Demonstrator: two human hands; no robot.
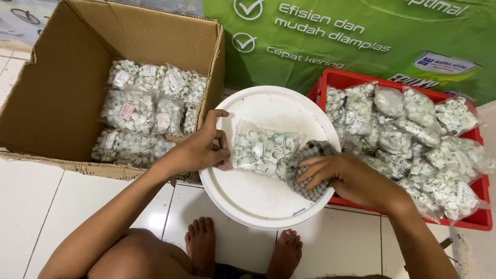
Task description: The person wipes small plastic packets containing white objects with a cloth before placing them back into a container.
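A cardboard box holds clear bags of small white rings; a red crate is heaped with more. Between them, one such bag lies on a round white lid. The left hand pinches the bag's edge, fingers curled. The right hand, fingers spread, presses a checked cloth against it. White floor tiles below, a green banner behind

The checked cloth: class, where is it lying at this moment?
In the head view, the checked cloth lies on the right part of the white round lid, under the right hand and touching the clear bag of white rings.
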